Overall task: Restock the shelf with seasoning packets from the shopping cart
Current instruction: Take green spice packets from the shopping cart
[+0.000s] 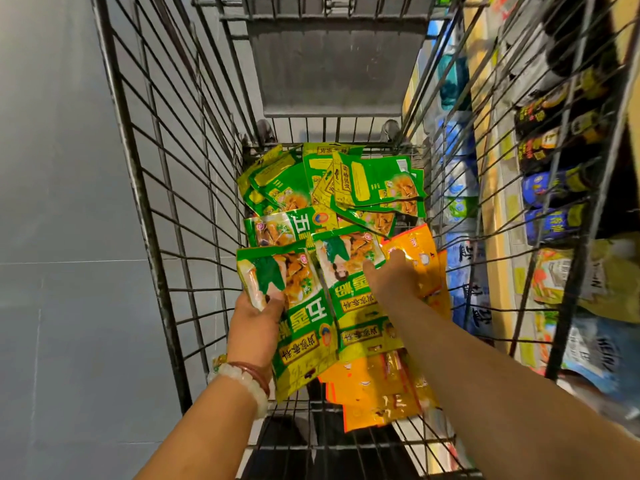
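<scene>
Left hand grips a green packet inside the cart. Right hand spread, touching the pile. Packets look light, floppy, slick; pinch an edge.

Shelf goods: blurred behind the cart wires, labels unreadable.
Orange packets: partly covered by green packets and the right arm.
Right hand: motion-blurred; fingertips hard to make out.
Left hand: fingers hidden behind the green packet.
Cart: cut off at the top and bottom edges.
</scene>
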